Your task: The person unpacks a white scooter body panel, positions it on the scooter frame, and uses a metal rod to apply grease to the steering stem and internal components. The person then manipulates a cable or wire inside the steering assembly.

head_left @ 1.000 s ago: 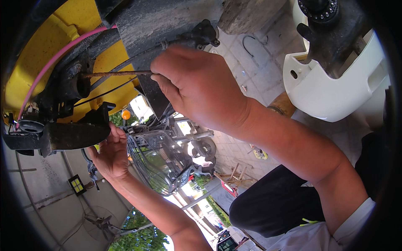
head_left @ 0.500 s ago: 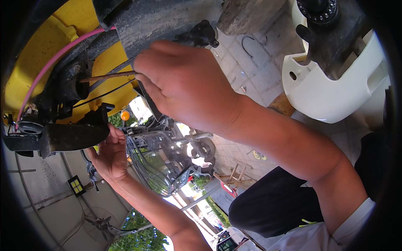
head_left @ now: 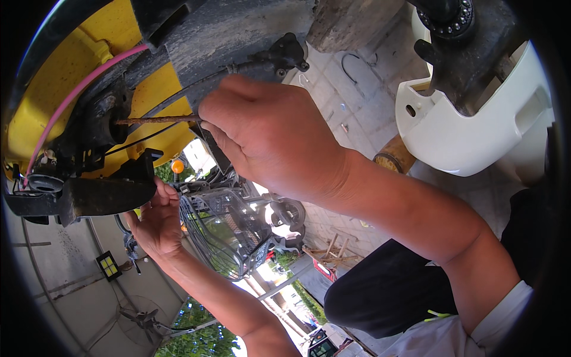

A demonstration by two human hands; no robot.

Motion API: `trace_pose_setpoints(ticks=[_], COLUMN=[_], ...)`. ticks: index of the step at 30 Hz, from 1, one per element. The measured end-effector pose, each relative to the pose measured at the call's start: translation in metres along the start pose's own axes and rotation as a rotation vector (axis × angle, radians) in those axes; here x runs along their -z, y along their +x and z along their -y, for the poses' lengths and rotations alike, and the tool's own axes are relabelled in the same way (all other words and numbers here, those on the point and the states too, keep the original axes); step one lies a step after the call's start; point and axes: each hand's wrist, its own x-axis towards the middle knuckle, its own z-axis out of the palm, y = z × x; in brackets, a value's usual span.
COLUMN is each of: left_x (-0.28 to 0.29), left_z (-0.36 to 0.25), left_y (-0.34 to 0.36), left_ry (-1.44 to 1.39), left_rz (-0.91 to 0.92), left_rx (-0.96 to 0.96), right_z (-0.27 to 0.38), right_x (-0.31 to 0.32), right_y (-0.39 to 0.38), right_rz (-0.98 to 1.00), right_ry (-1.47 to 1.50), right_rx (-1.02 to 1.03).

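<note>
My right hand (head_left: 279, 134) is closed around one end of a thin, rusty, rod-like piece (head_left: 159, 119). Its other end meets the round mouth of a black tubular part (head_left: 111, 126) under a yellow body panel (head_left: 116, 27), and whether it enters is hard to make out. Lower left, my left hand (head_left: 159, 223) reaches up to a curved black piece (head_left: 110, 196). Its thumb is at the lower edge and its fingers bend against the right end, partly hidden. A pink cable (head_left: 68, 98) arcs past the tubular part, and a thin black cable runs below the rod.
At the right stands a white shell panel (head_left: 470, 137) around a black steering column (head_left: 470, 71). A wooden log piece (head_left: 395, 156) lies on the paving behind my right forearm. Beyond my hands are a vehicle with a wire basket (head_left: 223, 238) and a wooden stool (head_left: 333, 253).
My right hand has shifted slightly right and down with the rusty piece, and more of its length shows. The left hand keeps its place at the curved black piece.
</note>
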Motion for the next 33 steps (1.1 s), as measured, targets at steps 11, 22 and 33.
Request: trace_pose_setpoints(ticks=[11,22,33], left_x=[-0.002,-0.002,-0.003], left_z=[0.001,0.0,-0.001], left_y=[0.0,0.001,0.0], left_ry=[-0.013,-0.014,-0.002], left_rz=[0.022,0.012,0.011], left_rx=[0.012,0.018,0.025], right_z=[0.0,0.006,0.005], right_x=[-0.011,-0.015,-0.013], right_y=[0.004,0.02,0.018], right_rz=[0.007,0.064,0.066], right_ry=[0.139,0.397,0.422], right_rx=[-0.067,-0.295,-0.36])
